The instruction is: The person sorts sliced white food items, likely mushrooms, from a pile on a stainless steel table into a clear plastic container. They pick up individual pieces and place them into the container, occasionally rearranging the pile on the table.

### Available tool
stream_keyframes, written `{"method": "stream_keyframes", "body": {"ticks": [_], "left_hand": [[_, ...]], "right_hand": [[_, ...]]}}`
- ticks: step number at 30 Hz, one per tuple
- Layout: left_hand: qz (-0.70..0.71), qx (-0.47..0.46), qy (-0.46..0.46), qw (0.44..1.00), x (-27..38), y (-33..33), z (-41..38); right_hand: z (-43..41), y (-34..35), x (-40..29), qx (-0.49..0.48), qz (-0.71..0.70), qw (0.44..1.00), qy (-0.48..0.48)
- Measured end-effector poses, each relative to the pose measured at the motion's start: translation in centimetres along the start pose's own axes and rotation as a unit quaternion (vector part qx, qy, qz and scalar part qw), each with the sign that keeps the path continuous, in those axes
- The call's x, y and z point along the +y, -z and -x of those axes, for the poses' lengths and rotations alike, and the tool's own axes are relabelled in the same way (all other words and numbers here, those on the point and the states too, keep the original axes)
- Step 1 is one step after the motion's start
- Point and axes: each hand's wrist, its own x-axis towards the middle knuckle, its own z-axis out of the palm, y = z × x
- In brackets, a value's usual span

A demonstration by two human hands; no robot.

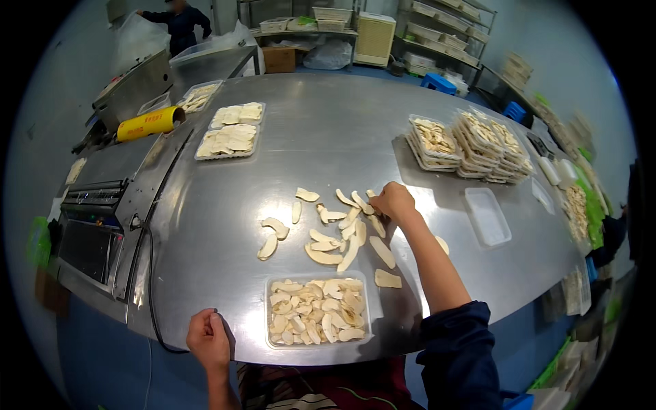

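Note:
Loose pale dried slices, apparently mushroom, (350, 252) lie scattered over the middle of the steel table (307, 128). My right hand (393, 203) reaches among them at their far right edge, its fingertips at a small slice; whether it grips that slice cannot be made out. Near me stands a clear plastic tray (268, 312) filled with similar slices. To its left, my left hand (209, 335) rests at the table's near edge with its fingers curled; nothing is visible in it. An empty white tray (488, 217) lies to the right of my right forearm.
Stacked filled trays (435, 137) stand at the back right. Two trays of larger slices (228, 140) sit at the back left. A machine with a black panel (89, 251), its cable and a yellow roll (148, 124) are on the left. Another person (180, 25) stands at the far left.

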Motion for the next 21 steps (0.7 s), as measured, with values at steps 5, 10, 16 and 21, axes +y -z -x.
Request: {"method": "stream_keyframes", "body": {"ticks": [5,10,16,21], "left_hand": [[-0.02,-0.008,0.006,1.0,0.3,0.2,0.0],[-0.001,-0.005,0.008,1.0,0.2,0.3,0.1],[-0.002,-0.001,0.01,1.0,0.4,0.4,-0.1],[-0.033,-0.039,0.068,0.996,2.1,0.9,-0.5]], "right_hand": [[0.5,0.1,0.2,-0.016,-0.003,1.0,-0.007],[3.4,0.5,0.2,0.103,0.034,0.988,0.11],[6.4,0.3,-5.7,-0.038,0.131,0.985,0.102],[4.7,-0.5,-5.5,-0.075,0.096,0.99,0.072]]}}
